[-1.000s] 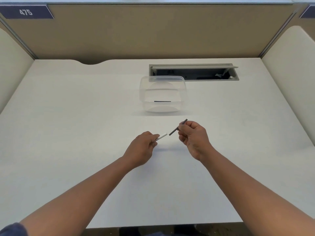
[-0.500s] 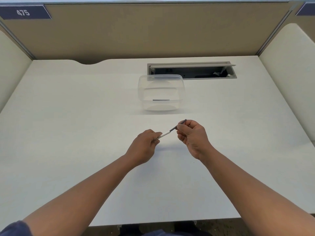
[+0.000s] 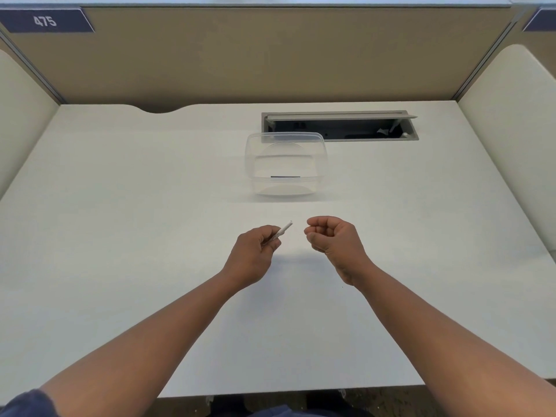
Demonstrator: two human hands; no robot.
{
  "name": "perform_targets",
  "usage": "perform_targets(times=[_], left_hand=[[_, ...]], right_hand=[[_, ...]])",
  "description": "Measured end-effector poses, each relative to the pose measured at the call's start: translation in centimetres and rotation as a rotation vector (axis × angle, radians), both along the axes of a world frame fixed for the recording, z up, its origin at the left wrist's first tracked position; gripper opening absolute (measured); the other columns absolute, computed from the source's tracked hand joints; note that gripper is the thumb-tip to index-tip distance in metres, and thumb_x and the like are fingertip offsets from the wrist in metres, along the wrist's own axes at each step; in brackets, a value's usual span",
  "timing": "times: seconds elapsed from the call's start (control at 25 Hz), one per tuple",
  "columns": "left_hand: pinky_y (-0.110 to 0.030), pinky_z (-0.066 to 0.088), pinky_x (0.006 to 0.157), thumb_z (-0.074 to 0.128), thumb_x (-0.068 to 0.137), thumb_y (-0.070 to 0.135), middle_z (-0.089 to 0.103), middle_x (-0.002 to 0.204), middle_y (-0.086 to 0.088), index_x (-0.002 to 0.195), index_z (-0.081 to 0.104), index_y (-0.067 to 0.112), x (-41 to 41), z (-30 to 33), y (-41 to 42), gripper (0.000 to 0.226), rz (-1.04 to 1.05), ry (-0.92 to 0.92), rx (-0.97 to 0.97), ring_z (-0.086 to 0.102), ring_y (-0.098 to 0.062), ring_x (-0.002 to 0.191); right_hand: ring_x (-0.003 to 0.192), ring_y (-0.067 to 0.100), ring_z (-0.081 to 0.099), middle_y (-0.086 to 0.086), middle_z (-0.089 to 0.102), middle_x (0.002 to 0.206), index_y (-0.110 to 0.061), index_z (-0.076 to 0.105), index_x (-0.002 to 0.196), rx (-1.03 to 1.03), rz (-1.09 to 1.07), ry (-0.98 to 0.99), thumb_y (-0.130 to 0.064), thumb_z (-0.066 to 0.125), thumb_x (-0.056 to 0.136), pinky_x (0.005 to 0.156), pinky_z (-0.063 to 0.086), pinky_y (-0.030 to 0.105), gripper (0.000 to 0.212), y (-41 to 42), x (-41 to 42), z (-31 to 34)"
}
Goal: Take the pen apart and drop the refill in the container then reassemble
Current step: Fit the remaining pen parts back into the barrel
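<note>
Seen from above, two bare forearms reach forward over a white surface inside a cubicle with tan partition walls. At far left, a dark blue label on the partition reads 475. Moving right, the left hand hovers just above the surface near the middle, fingers curled, pinching a white pen barrel between thumb and fingertips. The barrel tilts up and to the right, its free end pointing toward the other hand without touching it. Just beside it, across a small gap, the right hand is loosely curled with fingertips drawn toward the thumb; whether it grips anything cannot be told. Beyond the hands, well apart from them, stands a clear plastic container, open at the top. A thin dark refill lies flat on its bottom. Behind the container and to the right, a grey cable hatch is set into the surface, its flap raised.
</note>
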State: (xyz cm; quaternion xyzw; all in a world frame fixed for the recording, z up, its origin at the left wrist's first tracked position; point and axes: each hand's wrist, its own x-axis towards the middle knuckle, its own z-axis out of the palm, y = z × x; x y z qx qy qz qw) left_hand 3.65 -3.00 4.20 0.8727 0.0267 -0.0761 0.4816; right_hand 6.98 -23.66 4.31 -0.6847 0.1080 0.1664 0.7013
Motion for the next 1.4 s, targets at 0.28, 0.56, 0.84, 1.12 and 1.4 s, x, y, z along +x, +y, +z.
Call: perform_targets(times=[0.28,0.56,0.84,1.12,1.4], left_hand=[[-0.049,0.053,0.086,0.061,0.099,0.022,0.073,0.102,-0.012,0.101,0.07,0.024,0.0,0.0,0.1,0.009,0.015,0.017,-0.049,0.064,-0.034,0.094],[-0.046,0.053,0.084,0.061,0.1,0.023,0.073,0.098,-0.009,0.101,0.07,0.026,0.3,-0.1,0.1,0.009,0.022,0.038,-0.05,0.064,-0.034,0.095],[-0.044,0.054,0.085,0.061,0.1,0.024,0.074,0.1,-0.006,0.101,0.071,0.027,0.4,0.0,0.3,0.01,0.031,0.057,-0.062,0.064,-0.031,0.097],[-0.039,0.054,0.08,0.061,0.1,0.025,0.074,0.101,-0.008,0.1,0.07,0.028,0.2,-0.3,0.6,0.01,0.027,0.075,-0.059,0.065,-0.031,0.096],[-0.043,0.054,0.085,0.061,0.1,0.023,0.074,0.102,-0.008,0.103,0.071,0.026,0.2,-0.4,0.7,0.011,0.027,0.065,-0.034,0.065,-0.031,0.098]], right_hand=[[0.075,0.01,0.063,-0.002,0.071,0.087,-0.021,0.072,0.096,-0.289,-0.097,-0.031,-0.003,0.067,0.084,0.069,0.051,0.022,0.022,-1.8,0.4,-1.3],[0.087,0.019,0.061,-0.001,0.065,0.096,-0.017,0.067,0.105,-0.715,0.011,-0.055,-0.021,0.078,0.082,0.075,0.051,0.032,0.026,-4.0,0.3,-3.7],[0.077,0.019,0.061,-0.006,0.063,0.073,-0.016,0.066,0.085,-0.87,0.108,-0.024,-0.029,0.078,0.083,0.066,0.044,0.03,0.018,-4.0,0.7,-4.5],[0.076,0.019,0.065,-0.007,0.067,0.076,-0.021,0.067,0.078,-0.891,0.109,0.008,-0.021,0.066,0.085,0.06,0.046,0.028,0.007,-3.8,0.8,-4.4],[0.062,0.009,0.058,-0.008,0.067,0.068,-0.025,0.067,0.071,-0.683,0.097,-0.104,-0.023,0.069,0.078,0.056,0.046,0.026,0.007,-2.8,0.2,-2.6]])
